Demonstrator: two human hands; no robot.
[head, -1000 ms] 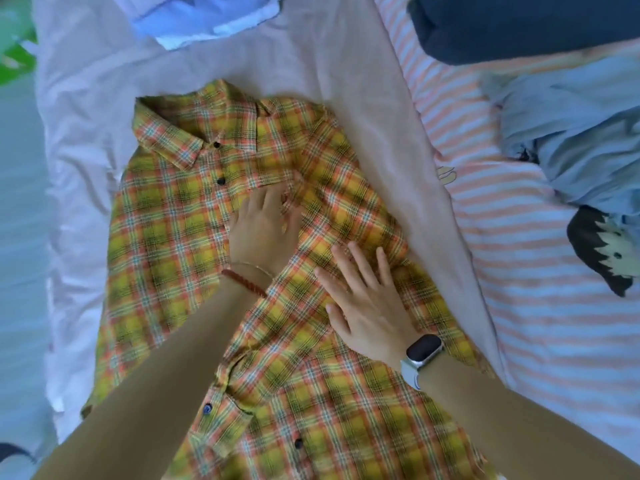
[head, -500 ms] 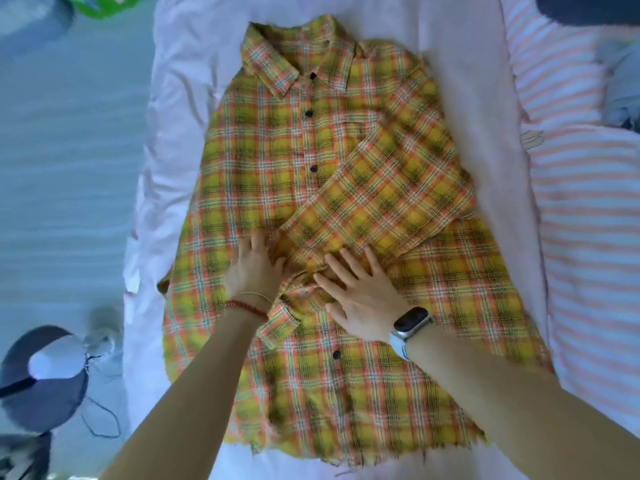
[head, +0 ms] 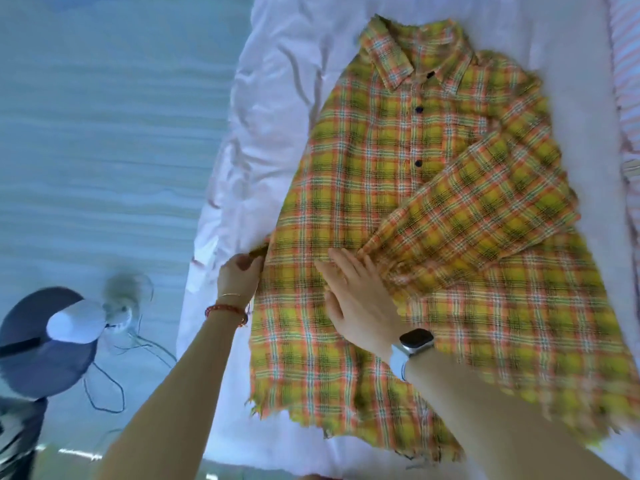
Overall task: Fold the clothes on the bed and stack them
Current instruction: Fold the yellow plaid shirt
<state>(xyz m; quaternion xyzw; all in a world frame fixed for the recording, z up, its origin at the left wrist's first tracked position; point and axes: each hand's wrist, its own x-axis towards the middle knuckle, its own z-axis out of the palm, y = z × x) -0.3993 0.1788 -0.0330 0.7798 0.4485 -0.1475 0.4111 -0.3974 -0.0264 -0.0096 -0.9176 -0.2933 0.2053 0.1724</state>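
Note:
A yellow and orange plaid shirt lies spread front-up on the white bed sheet, collar at the far end. Its right sleeve is folded diagonally across the chest. My left hand pinches a bit of plaid fabric at the shirt's left edge. My right hand, with a watch on the wrist, presses flat with straight fingers on the shirt's middle, next to the folded sleeve's cuff.
A small desk fan with a trailing cable and a dark round object stand on the pale floor left of the bed. A pink striped cover runs along the bed's right edge.
My left hand slid from the shirt's middle out to its left edge and took hold of fabric there. The right hand shifted slightly left. The view swung leftward.

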